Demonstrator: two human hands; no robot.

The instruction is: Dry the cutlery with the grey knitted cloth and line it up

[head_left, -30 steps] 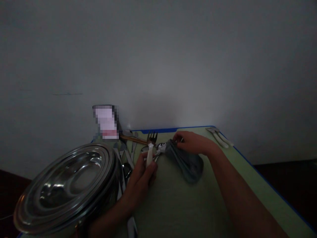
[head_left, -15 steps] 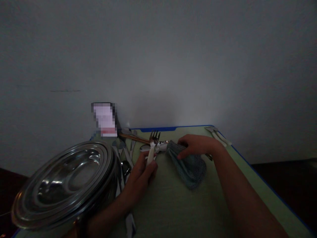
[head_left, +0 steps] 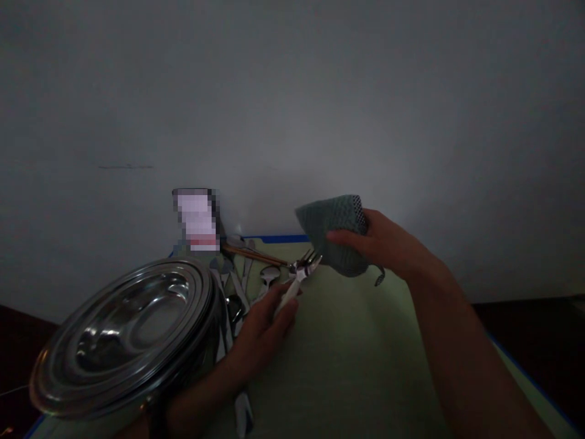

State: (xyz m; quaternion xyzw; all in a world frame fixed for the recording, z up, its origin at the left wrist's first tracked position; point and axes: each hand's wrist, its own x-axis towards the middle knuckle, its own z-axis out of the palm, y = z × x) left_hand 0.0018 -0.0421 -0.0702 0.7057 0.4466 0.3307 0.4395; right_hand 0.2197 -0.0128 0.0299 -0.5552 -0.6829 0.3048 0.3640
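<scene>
My left hand is closed around the pale handle of a fork, whose metal tines point up and to the right. In my right hand is a grey-green cloth with a checked edge, pinched between thumb and fingers and lifted above the table. The cloth's lower left part is close to the fork tines; whether they touch I cannot tell. A spoon lies just behind my left hand.
A stack of shiny metal bowls or basins takes up the left of the green table. Beside it lie several pieces of cutlery and chopsticks. A phone with a blurred screen leans on the wall behind.
My right hand has raised the cloth off the table and opened it out toward the fork. The fork has tilted to the right in my left hand.
</scene>
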